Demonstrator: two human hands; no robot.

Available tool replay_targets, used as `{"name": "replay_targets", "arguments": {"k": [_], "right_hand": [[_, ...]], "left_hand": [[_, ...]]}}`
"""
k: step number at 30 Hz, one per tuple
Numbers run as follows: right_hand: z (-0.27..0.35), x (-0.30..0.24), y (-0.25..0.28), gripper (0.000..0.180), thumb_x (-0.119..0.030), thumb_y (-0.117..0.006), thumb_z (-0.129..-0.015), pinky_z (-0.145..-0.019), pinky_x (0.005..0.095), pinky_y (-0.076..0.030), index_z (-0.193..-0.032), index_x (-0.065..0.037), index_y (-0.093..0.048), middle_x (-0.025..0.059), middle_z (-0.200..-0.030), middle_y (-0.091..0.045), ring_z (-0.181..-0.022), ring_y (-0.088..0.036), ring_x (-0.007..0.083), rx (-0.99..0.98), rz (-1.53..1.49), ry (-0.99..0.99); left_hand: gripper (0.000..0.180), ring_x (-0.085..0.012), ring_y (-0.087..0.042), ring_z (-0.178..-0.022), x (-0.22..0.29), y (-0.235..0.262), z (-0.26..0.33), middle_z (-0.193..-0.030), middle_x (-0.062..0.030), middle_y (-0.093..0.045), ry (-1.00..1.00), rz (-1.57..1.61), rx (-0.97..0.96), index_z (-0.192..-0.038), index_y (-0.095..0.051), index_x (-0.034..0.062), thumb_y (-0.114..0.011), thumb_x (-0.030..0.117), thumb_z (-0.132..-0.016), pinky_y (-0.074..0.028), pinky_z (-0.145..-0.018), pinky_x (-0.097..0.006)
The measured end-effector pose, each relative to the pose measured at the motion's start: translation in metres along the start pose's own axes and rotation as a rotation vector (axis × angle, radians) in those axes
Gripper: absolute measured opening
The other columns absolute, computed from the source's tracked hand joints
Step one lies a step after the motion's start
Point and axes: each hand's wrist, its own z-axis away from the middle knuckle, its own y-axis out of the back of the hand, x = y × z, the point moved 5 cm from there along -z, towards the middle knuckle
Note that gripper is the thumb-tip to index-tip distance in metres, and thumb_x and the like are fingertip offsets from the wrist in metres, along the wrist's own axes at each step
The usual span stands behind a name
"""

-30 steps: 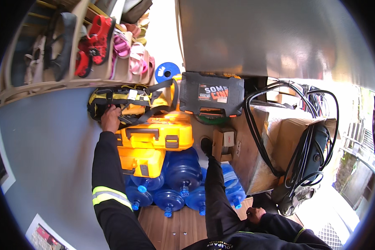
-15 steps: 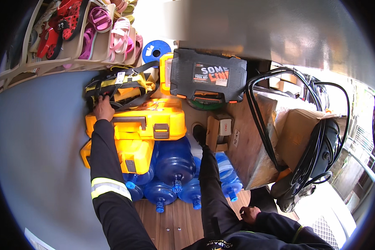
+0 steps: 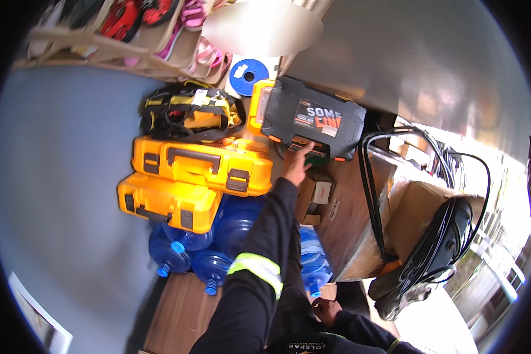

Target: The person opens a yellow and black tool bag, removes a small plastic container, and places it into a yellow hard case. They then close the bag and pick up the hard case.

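My left hand (image 3: pixel 297 165) reaches forward to the black tool case (image 3: pixel 318 117). Its fingers are apart and the fingertips touch the case near its handle, not wrapped round it. The case leans on a yellow case (image 3: pixel 258 109) behind it. My right hand (image 3: pixel 326 310) stays low by my leg with its fingers curled in; whether anything is inside them is hidden. Left of my left arm, a yellow toolbox (image 3: pixel 203 163) lies on a second yellow toolbox (image 3: pixel 168 200). A black and yellow tool bag (image 3: pixel 189 112) sits behind the upper toolbox.
Blue water jugs (image 3: pixel 211 266) lie under and before the toolboxes. To the right stand a small open carton (image 3: pixel 314 197), a wrapped wooden box (image 3: pixel 354 212) and a loop of black cable (image 3: pixel 369 183). A blue spool (image 3: pixel 249 77) and a shoe rack (image 3: pixel 159 53) are at the back.
My left hand has left the tool bag and moved right to the black tool case. The view has turned and shifted; my right hand remains low by my leg.
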Motion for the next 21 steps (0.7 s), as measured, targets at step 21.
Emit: {"name": "replay_targets", "arguments": {"k": [21], "right_hand": [[0.022,0.031,0.003,0.016,-0.019,-0.074,-0.093,-0.075,0.0430,-0.063,-0.107,-0.011,-0.075,0.0133,-0.084,-0.080,-0.078,-0.080,0.0319,-0.004,0.061,0.020]], "left_hand": [[0.059,-0.0219,-0.069,-0.106,-0.043,0.037,0.029,-0.120,-0.0085,-0.071,-0.188,0.024,0.105,-0.142,-0.051,0.0075,-0.080,0.012,-0.091,-0.055,-0.086,-0.042]]}}
